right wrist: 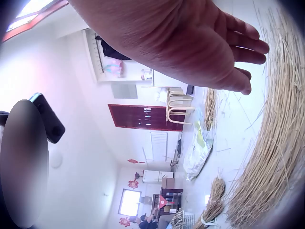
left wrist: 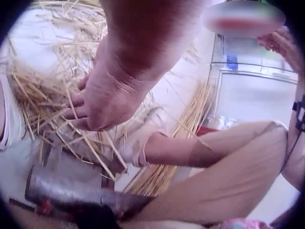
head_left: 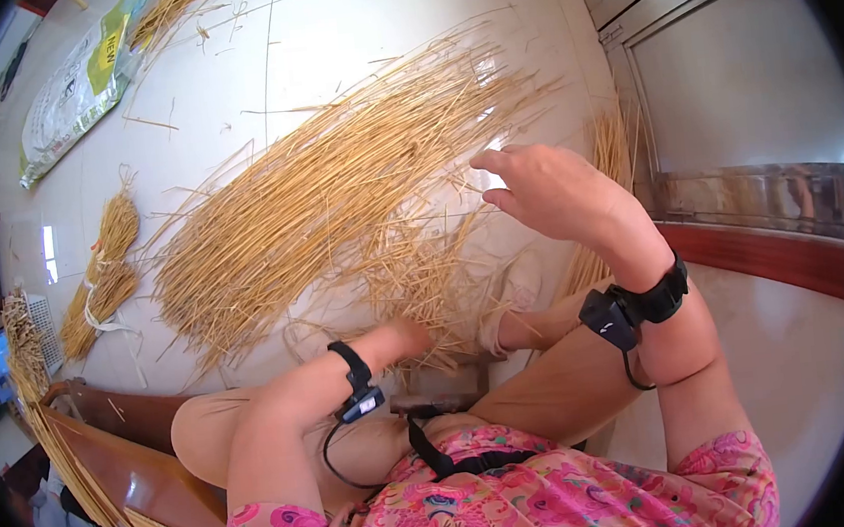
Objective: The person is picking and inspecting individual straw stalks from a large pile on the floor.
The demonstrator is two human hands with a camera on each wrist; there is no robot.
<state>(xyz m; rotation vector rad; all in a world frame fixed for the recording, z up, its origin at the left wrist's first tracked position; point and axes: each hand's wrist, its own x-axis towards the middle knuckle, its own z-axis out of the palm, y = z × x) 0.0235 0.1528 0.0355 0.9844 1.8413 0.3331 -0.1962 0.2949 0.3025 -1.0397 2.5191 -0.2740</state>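
Observation:
A wide layer of long golden straw (head_left: 325, 187) is spread over the pale tiled floor. Short broken straw (head_left: 418, 279) lies in a messy heap at its near side, by the person's feet. My left hand (left wrist: 112, 98) hangs low over this loose straw (left wrist: 52, 98), its fingers loosely bent among the stalks; in the head view the hand is blurred. Raised to the right of the straw layer, my right hand (head_left: 551, 187) holds nothing. The right wrist view shows its fingers (right wrist: 250, 43) extended, with the thumb beside them.
A tied straw bundle (head_left: 106, 266) with a white strip lies at the left, below a printed plastic sack (head_left: 81, 93). More stalks (head_left: 613, 151) stand by the metal-framed door (head_left: 748, 84) on the right. A brown wooden piece (head_left: 144, 468) is beside the left knee.

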